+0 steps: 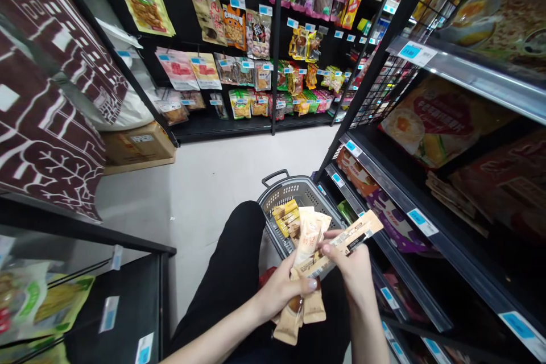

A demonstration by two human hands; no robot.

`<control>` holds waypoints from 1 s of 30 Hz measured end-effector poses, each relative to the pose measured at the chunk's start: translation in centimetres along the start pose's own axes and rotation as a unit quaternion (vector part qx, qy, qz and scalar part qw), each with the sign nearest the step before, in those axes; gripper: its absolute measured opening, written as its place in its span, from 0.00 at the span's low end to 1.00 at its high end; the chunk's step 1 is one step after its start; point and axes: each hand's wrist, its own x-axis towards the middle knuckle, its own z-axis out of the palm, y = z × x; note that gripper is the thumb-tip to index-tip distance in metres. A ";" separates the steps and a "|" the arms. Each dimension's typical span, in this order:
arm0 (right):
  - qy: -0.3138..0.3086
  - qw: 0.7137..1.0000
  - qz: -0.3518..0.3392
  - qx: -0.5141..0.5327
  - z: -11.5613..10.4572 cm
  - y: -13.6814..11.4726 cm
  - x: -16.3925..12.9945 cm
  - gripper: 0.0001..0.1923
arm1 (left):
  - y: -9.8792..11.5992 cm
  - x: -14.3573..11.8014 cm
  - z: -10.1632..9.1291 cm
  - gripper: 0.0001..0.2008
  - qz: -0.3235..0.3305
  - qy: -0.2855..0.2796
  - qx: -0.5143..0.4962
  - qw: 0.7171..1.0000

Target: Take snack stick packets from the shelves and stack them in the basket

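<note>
Several slim beige drink-powder sachets (307, 239) are bunched in my left hand (284, 290), its fingers and thumb wrapped round them. The lower ends of the bunch stick out below that hand, over my dark trousers. My right hand (347, 264) pinches one long sachet (360, 232), which lies slantwise across the bunch with its far end up to the right. Its lower left end reaches my left thumb. Just beyond the hands sits a grey shopping basket (307, 183) with a yellow packet (286, 217) inside.
Black shelving (384, 182) with price tags stands close on my right. Bagged snacks (230, 28) hang on a far rack. A cardboard box (139, 145) rests on the floor at left, beside a brown printed cloth (46, 108). Another shelf (123, 296) is at lower left.
</note>
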 end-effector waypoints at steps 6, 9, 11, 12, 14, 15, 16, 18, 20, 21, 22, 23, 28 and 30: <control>0.145 0.988 -0.012 0.055 -3.5 -0.9 1.8 0.17 | 0.0 -0.2 -0.1 0.34 -0.005 0.006 0.012 1.000; 0.188 0.982 -0.021 0.025 -4.3 -1.7 2.2 0.19 | 0.0 -0.4 -0.2 0.33 -0.002 0.009 0.023 1.000; 0.206 0.978 -0.030 -0.001 -4.4 -1.9 2.2 0.20 | 0.1 -0.4 -0.2 0.33 -0.003 0.010 0.027 1.000; 0.211 0.977 -0.037 -0.005 -4.4 -1.9 2.2 0.20 | 0.2 -0.5 -0.2 0.32 -0.006 0.009 0.027 1.000; 0.213 0.976 -0.052 0.008 -4.2 -1.8 2.2 0.19 | 0.3 -0.5 -0.1 0.31 -0.011 0.007 0.027 1.000; 0.213 0.975 -0.057 0.020 -4.1 -1.7 2.2 0.19 | 0.4 -0.5 -0.1 0.31 -0.012 0.007 0.028 1.000; 0.214 0.974 -0.062 0.033 -4.0 -1.7 2.1 0.20 | 0.4 -0.5 0.0 0.31 -0.011 0.007 0.029 1.000; 0.218 0.972 -0.072 0.053 -3.7 -1.6 2.0 0.20 | 0.3 -0.5 0.1 0.32 -0.006 0.005 0.031 0.999; 0.226 0.969 -0.091 0.048 -3.3 -1.5 1.6 0.20 | 0.3 -0.5 0.2 0.32 0.000 0.003 0.042 0.999; 0.228 0.968 -0.098 0.037 -2.9 -1.4 1.4 0.22 | 0.3 -0.5 0.2 0.31 0.008 0.010 0.060 0.998; 0.224 0.969 -0.096 0.025 -2.5 -1.3 1.0 0.27 | 0.3 -0.5 0.2 0.30 0.021 0.027 0.096 0.995; 0.215 0.973 -0.085 0.016 -2.1 -1.2 0.6 0.34 | 0.4 -0.6 0.2 0.29 0.043 0.052 0.150 0.986; 0.160 0.986 -0.004 0.037 -0.1 -0.5 -0.9 0.51 | 1.3 -1.1 0.0 0.23 0.135 0.115 0.435 0.882; 0.154 0.987 -0.002 0.047 0.1 -0.2 -0.9 0.50 | 1.5 -1.2 -0.1 0.24 0.141 0.089 0.465 0.870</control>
